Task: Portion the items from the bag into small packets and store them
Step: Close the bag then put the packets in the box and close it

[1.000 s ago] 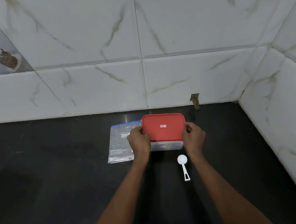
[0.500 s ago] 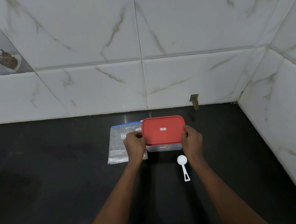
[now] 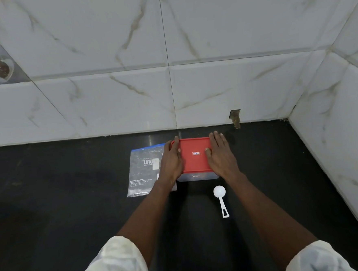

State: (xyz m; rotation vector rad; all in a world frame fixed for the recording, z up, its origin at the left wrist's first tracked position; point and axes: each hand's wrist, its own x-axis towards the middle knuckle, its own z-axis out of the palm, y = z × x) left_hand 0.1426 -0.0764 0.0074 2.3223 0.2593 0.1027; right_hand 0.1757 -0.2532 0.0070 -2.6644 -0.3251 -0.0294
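Black counter [image 3: 62,207] — your left hand [image 3: 171,161], right hand [image 3: 220,155] flat on red lid [image 3: 196,162]; bag [image 3: 143,169] nine o'clock — likely final sealing.

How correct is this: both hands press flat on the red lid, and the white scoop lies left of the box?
One point is wrong: the head view shows the scoop by the right end of the box, not left of it. The left hand and the right hand do press flat on the red lid.
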